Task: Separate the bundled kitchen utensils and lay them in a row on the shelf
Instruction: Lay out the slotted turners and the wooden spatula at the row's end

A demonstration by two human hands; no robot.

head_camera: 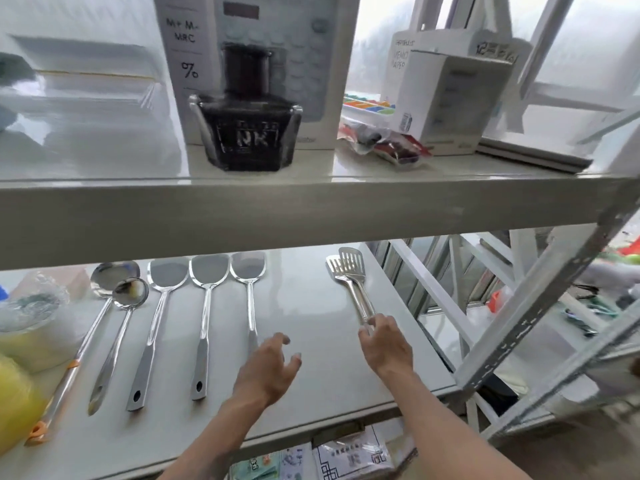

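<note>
On the white lower shelf (311,306) lie steel utensils in a row: a big ladle (114,271) with an orange hook, a smaller ladle (130,292), and three flat spatulas (166,271), (209,270), (247,266). Further right, two slotted turners (349,263) lie stacked together. My right hand (384,344) grips their handles at the near end. My left hand (272,365) hovers with fingers loosely spread over the handle end of the third spatula, holding nothing.
Plastic-wrapped rolls (27,306) and a yellow bag (14,403) crowd the shelf's left end. The upper shelf (311,209) overhangs close above, carrying an ink bottle (246,133) and boxes (443,91). A metal upright (540,306) flanks the right. Packets (349,459) lie below.
</note>
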